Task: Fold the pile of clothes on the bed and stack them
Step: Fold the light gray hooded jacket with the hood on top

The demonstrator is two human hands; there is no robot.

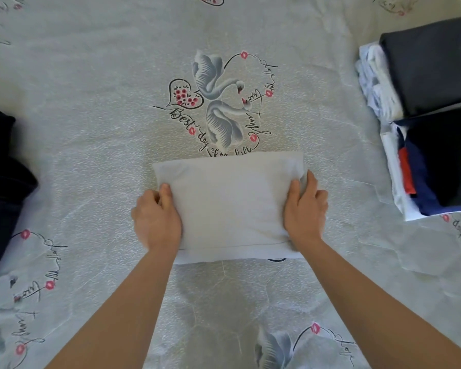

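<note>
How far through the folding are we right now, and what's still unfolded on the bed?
Done: two stacks of folded clothes sit at the bed's right edge. In hand: a pale folded garment lies on the bedsheet, the left hand and right hand gripping its sides, seemingly ready to move it. Left: a dark unfolded pile at the left edge.

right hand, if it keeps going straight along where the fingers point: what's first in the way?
The right hand points up the bed along the folded white garment. Beyond its fingertips lies bare printed bedsheet; the folded stacks sit off to the right, probably clear.
</note>
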